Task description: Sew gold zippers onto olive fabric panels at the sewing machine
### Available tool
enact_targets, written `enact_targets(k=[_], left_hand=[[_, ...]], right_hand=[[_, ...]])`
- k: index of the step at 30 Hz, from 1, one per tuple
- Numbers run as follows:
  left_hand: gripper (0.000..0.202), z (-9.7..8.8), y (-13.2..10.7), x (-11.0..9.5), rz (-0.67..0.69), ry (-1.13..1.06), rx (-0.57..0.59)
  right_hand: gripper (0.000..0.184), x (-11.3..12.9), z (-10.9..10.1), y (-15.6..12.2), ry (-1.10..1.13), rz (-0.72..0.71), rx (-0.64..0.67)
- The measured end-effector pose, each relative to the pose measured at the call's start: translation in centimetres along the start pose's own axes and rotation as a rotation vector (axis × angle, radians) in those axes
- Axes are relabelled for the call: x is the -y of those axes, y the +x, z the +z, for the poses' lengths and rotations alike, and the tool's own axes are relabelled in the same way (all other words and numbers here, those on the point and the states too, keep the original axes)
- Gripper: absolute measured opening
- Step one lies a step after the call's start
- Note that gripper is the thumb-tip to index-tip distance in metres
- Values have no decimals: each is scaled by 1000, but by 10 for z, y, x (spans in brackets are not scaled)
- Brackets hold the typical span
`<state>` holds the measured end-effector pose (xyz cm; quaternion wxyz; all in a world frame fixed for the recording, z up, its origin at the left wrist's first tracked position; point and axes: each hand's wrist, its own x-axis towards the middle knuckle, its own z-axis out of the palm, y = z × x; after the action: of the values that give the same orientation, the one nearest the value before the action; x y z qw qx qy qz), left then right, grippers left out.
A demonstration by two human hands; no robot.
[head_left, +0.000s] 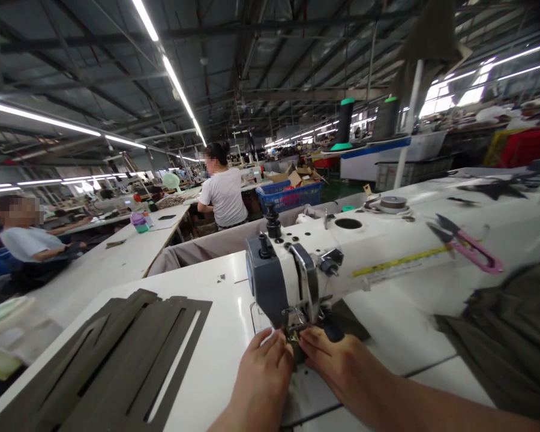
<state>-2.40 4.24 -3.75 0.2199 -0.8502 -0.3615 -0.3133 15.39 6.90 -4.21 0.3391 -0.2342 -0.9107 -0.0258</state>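
Hands together, left (263, 375), right (330, 360), seemingly pinching olive fabric (297, 353) under sewing machine (355, 252).

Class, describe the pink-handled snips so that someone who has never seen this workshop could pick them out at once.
Start at the big white industrial sewing machine directly ahead of the camera wearer. A yellow measuring tape runs along its arm. At the tape's right end lie thread snips with dark blades and a pink handle, the only bright pink tool there.
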Motion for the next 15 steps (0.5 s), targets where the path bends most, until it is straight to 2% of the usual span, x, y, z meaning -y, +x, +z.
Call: enact_targets(k=[4, 12, 15], left_hand=[[20, 0, -1, 2, -30, -12, 44], [16, 15, -6, 6, -41, -2, -64], [8, 18, -11, 9, -18, 20, 0]], right_hand=[[30, -2, 5, 3, -8, 20, -12], [27, 2, -6, 11, 92, 38, -5], [25, 4, -10, 12, 83, 62, 17]])
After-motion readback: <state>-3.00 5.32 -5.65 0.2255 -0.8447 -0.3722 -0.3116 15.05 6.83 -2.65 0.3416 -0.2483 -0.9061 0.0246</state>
